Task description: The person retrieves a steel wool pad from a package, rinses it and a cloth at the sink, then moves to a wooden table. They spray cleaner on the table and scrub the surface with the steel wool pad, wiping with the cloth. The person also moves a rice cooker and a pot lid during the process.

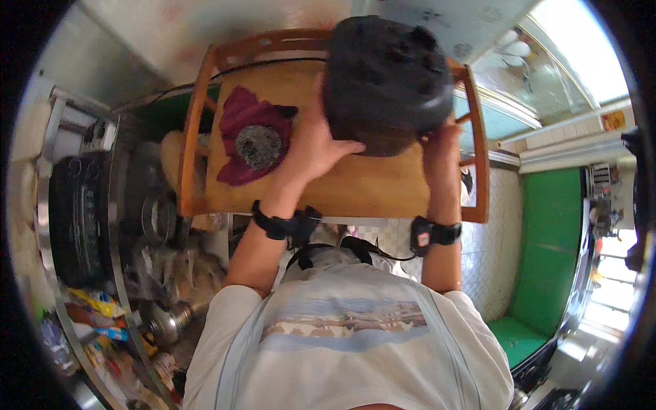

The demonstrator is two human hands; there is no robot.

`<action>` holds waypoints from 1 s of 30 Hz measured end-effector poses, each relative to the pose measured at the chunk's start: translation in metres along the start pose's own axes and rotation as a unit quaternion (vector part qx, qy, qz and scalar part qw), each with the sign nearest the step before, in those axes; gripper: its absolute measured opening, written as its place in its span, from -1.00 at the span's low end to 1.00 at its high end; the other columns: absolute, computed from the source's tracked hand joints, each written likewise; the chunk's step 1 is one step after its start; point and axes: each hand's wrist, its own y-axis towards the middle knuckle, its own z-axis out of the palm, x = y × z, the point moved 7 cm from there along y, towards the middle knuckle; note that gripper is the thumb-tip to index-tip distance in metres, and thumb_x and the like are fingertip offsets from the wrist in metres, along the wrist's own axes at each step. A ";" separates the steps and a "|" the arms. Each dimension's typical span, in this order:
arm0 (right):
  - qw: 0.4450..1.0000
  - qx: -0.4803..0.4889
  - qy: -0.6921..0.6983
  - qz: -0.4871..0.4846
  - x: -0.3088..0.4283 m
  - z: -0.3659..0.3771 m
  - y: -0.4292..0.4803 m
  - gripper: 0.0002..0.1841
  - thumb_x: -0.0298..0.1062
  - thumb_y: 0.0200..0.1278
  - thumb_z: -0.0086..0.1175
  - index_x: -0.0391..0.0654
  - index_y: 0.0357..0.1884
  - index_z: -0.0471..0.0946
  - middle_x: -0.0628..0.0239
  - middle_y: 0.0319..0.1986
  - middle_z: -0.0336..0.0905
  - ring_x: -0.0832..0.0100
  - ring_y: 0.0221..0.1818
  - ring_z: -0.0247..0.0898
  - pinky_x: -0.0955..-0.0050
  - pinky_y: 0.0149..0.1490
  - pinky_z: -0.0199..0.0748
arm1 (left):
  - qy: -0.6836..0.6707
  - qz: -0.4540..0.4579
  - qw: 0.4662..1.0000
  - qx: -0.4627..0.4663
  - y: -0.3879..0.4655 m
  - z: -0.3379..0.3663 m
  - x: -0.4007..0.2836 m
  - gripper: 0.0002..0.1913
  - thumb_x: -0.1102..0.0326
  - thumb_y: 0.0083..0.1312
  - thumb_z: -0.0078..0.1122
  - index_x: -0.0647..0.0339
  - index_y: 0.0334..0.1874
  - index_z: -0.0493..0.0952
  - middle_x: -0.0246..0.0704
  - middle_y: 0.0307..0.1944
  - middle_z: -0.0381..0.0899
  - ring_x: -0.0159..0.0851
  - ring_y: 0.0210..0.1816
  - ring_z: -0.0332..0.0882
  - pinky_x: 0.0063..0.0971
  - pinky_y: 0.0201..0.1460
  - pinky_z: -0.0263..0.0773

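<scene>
A bulky, rounded black appliance (pixel 387 87) is held over the far right part of a wooden table (pixel 369 189); its exact kind is not settled by the blurred picture. My left hand (pixel 320 138) grips its left side, thumb against the lower edge. On the opposite side, my right hand (pixel 443 141) holds the lower right edge, its fingers mostly hidden and blurred. A black cord (pixel 266 62) runs leftward from behind the appliance. Left of my left hand lies a maroon cloth (pixel 233 115), with a grey metal scouring pad (pixel 258 147) resting on it.
Orange-brown wooden rails (pixel 192 133) frame the table's sides and back. A metal shelf rack (pixel 115 205) with a black appliance (pixel 79 220) and several packets stands at left. At right are a green panel (pixel 546 246) and a windowed door (pixel 543 77).
</scene>
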 end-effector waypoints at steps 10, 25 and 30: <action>0.998 0.012 0.032 0.050 0.032 -0.054 0.044 0.12 0.69 0.16 -0.20 -0.10 0.51 0.17 0.21 0.43 0.24 0.17 0.45 0.15 0.05 0.46 0.11 | 0.003 -0.067 0.996 -0.052 -0.016 0.072 -0.016 0.31 0.40 0.05 0.53 0.27 0.57 -0.47 0.56 0.43 -0.29 0.59 0.46 -0.19 0.15 0.50 -0.03; 0.992 0.036 0.092 0.078 0.034 -0.072 0.081 -0.27 0.24 0.39 -0.06 -0.17 0.37 0.37 0.18 0.28 0.45 0.18 0.32 0.36 0.11 0.42 0.21 | -0.011 -0.084 0.995 -0.059 -0.012 0.078 -0.010 0.24 0.35 0.10 0.48 0.34 0.58 -0.40 0.22 0.54 -0.21 0.30 0.57 -0.25 -0.05 0.59 -0.21; 0.991 0.032 0.102 0.076 0.045 -0.062 0.070 -0.43 0.01 0.48 -0.07 -0.20 0.34 0.38 0.13 0.25 0.47 0.18 0.28 0.39 0.17 0.38 0.27 | -0.030 0.000 0.997 -0.067 -0.020 0.059 -0.020 0.11 0.35 0.13 0.46 0.21 0.60 -0.19 0.12 0.53 -0.04 0.19 0.54 -0.06 -0.11 0.57 -0.10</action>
